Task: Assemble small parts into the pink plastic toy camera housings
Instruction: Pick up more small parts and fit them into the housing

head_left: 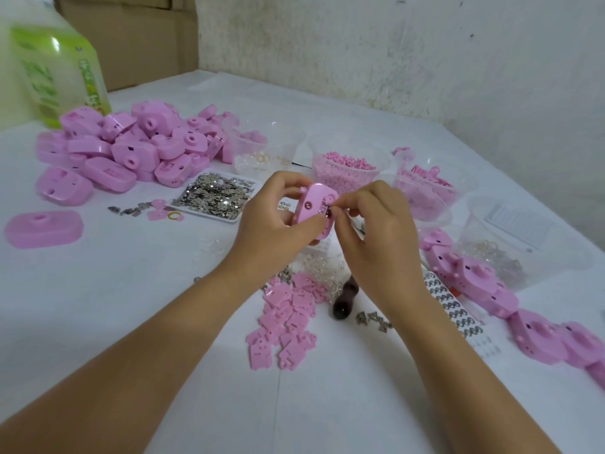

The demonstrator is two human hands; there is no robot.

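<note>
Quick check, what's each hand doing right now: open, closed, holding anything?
Left hand: closed around a pink camera housing, held above the table.
Right hand: fingertips pinched at the housing's edge; whatever small part they grip cannot be told.

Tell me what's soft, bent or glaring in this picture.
Head view: wide-angle bend curves the table edge and stretches both forearms; the green bottle at far left is blurred, with a bright glare spot; the metal pieces in the tray sparkle; light is flat, shadows faint; the housing between the left hand and right hand is fairly sharp.
</note>
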